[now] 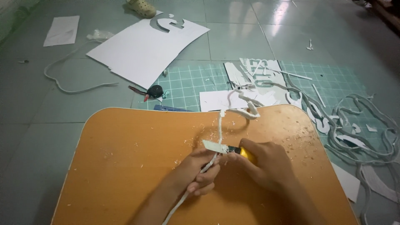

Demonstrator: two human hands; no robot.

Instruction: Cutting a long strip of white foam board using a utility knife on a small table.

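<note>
My left hand [199,167] grips a long white foam strip [219,125] that runs from the near edge of the orange board [125,166] up to a curled end at its far edge. My right hand [266,162] holds a yellow utility knife [243,153], its blade laid against the strip just above my left fingers. A thin white sliver [213,146] stands off the strip at the blade. Small white shavings lie scattered over the board around both hands.
A green cutting mat [187,81] lies beyond the board with white offcuts and cut letter shapes. A large white sheet [146,46] with a cutout lies on the tiled floor. Tangled white strips [366,125] lie at the right. A black-and-red tool [152,92] rests on the mat.
</note>
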